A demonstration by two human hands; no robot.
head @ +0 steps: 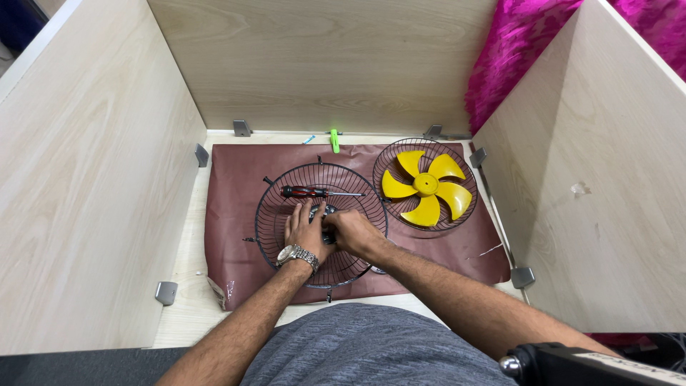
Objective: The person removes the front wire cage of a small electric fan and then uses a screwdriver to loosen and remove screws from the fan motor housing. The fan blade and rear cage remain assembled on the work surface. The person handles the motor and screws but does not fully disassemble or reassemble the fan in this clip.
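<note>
While both my left hand and right hand close on the hub of the wire guard, the screwdriver lies crosswise just beyond my fingers.

packages: none | labels: none | signs: none | screens: none

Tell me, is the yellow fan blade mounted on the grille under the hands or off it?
Off. The yellow fan blade lies in a separate grille half, beside the black grille both hands work on.

Screwdriver: on wire fan guard, behind both hands.
Fan blade: in second guard, right.
Guards: on mat.
</note>
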